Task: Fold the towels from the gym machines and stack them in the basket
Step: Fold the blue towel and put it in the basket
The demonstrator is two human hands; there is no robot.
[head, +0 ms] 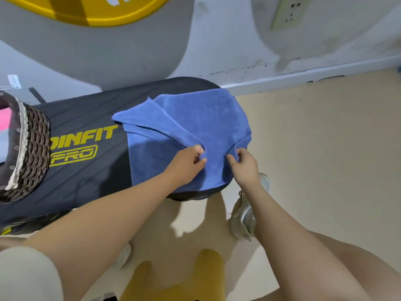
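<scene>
Partly folded, the blue towel (pixel 195 127) lies rumpled, its near edge pinched by left hand (pixel 186 162) and right hand (pixel 244 165).

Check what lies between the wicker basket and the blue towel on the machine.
In the head view, only the bare black machine surface with yellow lettering separates the basket from the blue towel; nothing rests there.

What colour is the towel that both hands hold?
The towel is plain blue, seen best in the head view.
</scene>
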